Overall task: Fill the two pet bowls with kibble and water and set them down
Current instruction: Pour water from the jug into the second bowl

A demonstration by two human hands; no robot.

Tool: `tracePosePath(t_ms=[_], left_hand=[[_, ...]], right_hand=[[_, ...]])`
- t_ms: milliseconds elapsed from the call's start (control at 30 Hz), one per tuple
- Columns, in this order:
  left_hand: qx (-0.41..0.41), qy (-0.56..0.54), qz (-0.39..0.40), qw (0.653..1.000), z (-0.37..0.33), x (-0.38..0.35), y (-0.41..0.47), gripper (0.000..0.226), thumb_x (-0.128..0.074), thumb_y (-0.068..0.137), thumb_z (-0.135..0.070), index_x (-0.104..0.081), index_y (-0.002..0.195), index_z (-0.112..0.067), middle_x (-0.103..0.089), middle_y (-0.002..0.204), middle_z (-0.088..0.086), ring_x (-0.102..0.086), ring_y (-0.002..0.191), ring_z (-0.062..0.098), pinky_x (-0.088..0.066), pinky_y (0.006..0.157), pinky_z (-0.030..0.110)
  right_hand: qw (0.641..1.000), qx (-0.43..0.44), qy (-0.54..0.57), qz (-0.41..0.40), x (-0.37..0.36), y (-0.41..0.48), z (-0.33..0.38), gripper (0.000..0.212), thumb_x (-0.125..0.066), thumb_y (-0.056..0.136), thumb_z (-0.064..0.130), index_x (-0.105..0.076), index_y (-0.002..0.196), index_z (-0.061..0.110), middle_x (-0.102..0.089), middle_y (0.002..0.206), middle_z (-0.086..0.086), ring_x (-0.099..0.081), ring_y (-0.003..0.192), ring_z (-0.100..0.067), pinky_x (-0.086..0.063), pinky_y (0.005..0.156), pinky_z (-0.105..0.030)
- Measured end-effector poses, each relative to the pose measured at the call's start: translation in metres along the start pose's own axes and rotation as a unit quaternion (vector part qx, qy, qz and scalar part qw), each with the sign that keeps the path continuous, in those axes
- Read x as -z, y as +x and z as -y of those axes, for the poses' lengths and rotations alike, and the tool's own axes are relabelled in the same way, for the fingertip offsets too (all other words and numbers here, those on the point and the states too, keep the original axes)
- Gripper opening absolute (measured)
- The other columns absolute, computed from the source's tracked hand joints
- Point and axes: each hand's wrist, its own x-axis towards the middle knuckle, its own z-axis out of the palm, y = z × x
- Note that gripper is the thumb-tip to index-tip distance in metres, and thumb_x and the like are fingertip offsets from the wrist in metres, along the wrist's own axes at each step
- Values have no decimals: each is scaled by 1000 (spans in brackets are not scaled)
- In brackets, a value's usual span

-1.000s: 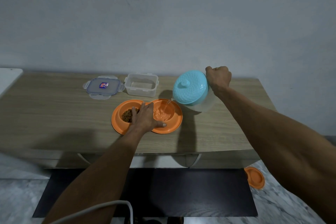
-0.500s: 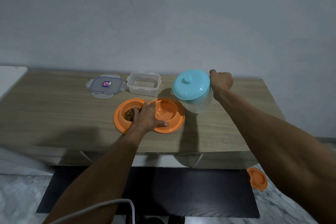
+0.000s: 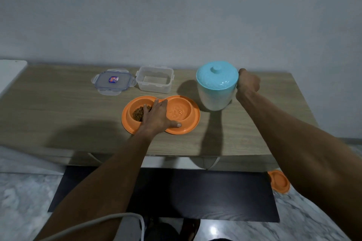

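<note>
Noted both forearms bare, unsleeved from the left hand [image 3: 156,117] and the right hand [image 3: 247,84] back to the frame's lower edge. Logged a thin pale grey cable [image 3: 125,214] arching across the left forearm at the bottom, both ends out of view. Marked dark shapes [image 3: 188,227] at bottom centre, too dim to identify as footwear.
</note>
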Motion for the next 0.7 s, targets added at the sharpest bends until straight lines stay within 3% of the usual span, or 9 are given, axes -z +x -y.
tracePosePath(t_ms=[200,333,433,500,700], left_hand=[[-4,-12,-4,1000,2,-2,1,112,-77,69,-60,-19,155,-16,-23,161,9,-6,152,25,2,118,58],[-7,-17,-3,1000,4,-3,3,110,-76,68,-61,-22,154,-19,-25,161,8,-7,152,25,1,118,60],[-6,-19,-3,1000,4,-4,1,110,-76,70,-60,-20,155,-19,-23,162,8,-5,153,25,3,118,59],[-8,-22,-5,1000,4,-4,0,110,-76,70,-60,-19,155,-19,-21,163,8,-4,153,24,4,119,58],[-12,-24,-5,1000,7,-6,2,109,-75,69,-62,-21,154,-20,-23,162,7,-5,153,24,4,118,59]], right_hand=[[999,-25,39,-8,-1,13,-9,17,-60,75,19,-62,84,6,-60,81,-5,-51,65,-21,-41,53,-30],[999,-25,46,-10,-1,21,-13,14,-59,75,19,-63,81,7,-64,83,-6,-56,69,-21,-39,45,-24],[998,-27,52,-10,-1,23,-15,11,-59,79,18,-59,71,10,-62,79,-4,-53,63,-18,-35,35,-19],[998,-29,56,-7,0,24,-16,11,-59,79,18,-60,75,8,-60,77,-3,-51,59,-17,-30,30,-15],[998,-28,60,-5,0,27,-20,15,-59,75,22,-60,83,9,-60,79,-3,-52,64,-18,-37,43,-24]])
